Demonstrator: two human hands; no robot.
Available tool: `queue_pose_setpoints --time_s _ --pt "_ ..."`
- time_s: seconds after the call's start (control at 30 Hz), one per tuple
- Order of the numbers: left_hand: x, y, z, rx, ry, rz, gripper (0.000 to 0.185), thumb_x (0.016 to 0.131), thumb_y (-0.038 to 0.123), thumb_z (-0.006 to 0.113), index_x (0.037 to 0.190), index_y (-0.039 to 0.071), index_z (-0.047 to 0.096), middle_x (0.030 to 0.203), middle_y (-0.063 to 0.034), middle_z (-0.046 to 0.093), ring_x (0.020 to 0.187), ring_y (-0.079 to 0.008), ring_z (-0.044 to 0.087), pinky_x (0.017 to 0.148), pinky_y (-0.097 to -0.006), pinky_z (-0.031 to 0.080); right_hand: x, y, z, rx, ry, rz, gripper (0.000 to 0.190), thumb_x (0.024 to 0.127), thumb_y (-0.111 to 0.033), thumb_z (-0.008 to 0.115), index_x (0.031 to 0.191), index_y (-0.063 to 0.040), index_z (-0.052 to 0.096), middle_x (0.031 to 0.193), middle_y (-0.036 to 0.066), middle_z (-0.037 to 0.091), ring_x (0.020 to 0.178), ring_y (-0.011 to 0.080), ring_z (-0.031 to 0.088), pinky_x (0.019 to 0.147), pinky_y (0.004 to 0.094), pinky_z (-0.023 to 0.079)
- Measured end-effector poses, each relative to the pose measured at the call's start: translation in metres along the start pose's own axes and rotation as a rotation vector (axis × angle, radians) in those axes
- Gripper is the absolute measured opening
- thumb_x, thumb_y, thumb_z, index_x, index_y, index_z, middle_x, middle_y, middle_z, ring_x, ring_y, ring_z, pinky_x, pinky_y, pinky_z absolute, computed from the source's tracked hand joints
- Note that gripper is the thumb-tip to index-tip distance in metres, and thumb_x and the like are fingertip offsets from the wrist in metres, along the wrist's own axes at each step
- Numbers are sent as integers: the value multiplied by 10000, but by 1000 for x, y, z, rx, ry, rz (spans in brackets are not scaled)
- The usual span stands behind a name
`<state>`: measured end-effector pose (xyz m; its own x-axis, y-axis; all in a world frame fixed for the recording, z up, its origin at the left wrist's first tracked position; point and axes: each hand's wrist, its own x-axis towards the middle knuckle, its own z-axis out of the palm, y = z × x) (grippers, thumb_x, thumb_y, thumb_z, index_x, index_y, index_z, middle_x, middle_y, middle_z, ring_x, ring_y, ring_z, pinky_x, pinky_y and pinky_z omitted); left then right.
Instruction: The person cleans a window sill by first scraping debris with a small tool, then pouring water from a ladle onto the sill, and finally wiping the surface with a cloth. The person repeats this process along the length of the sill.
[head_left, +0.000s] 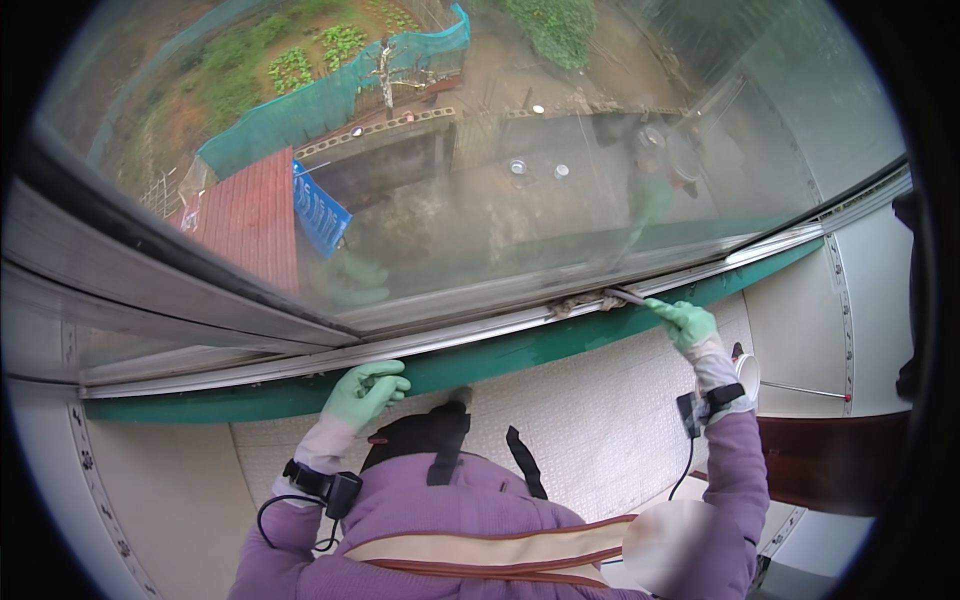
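Note:
My right hand (684, 324), in a light green rubber glove, is closed around the handle of a thin tool (628, 296). The tool's far end meets a crumpled, dirty cloth (585, 304) lying in the metal track of a sliding window (480, 324). What kind of tool it is, I cannot tell. My left hand (367, 391), gloved the same way, is at the edge of the green windowsill (517, 358) on the left, its fingers loosely curled with nothing visible in them. Both wrists carry strapped black devices with cables.
The window glass (450, 225) rises beyond the track, with a yard below outside. A thick metal window frame (150, 262) stands at the left. Past my right wrist are a white bucket (747, 369), a thin rod (806, 391) and dark red furniture (832, 457).

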<state>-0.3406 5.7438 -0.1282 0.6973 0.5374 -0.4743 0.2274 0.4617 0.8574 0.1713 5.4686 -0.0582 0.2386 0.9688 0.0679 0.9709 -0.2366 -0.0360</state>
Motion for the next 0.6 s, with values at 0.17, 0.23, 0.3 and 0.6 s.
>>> queue_pose_setpoints --time_s 0.17,0.23,0.3,0.6 --pt "9 7 28 30 42 23 323 1040 122 619 1340 2 634 1095 -103 742 953 -157 702 867 -302 572 48 -93 17 20 -136 -181 518 933 -120 649 1393 -358 660 795 57 629 640 259 637 523 416 515" --pt "9 5 35 18 78 38 304 1043 123 623 1319 -4 639 1080 -109 744 943 -165 708 860 -305 580 81 -148 38 109 -314 -249 388 1030 -262 563 1401 -347 638 867 86 678 701 293 686 559 421 558" --pt "15 -3 47 -3 114 75 295 1049 128 616 1314 0 640 1074 -109 745 931 -170 713 847 -305 583 107 -192 62 207 -350 -272 363 1095 -431 423 1361 -311 638 944 131 712 813 346 728 634 476 581" --pt "42 -46 134 -66 397 141 315 1059 109 572 1353 3 616 1107 -109 742 940 -160 714 845 -294 584 73 4 63 298 -371 -247 512 987 -114 591 1418 -390 601 900 105 684 732 309 687 640 464 568"
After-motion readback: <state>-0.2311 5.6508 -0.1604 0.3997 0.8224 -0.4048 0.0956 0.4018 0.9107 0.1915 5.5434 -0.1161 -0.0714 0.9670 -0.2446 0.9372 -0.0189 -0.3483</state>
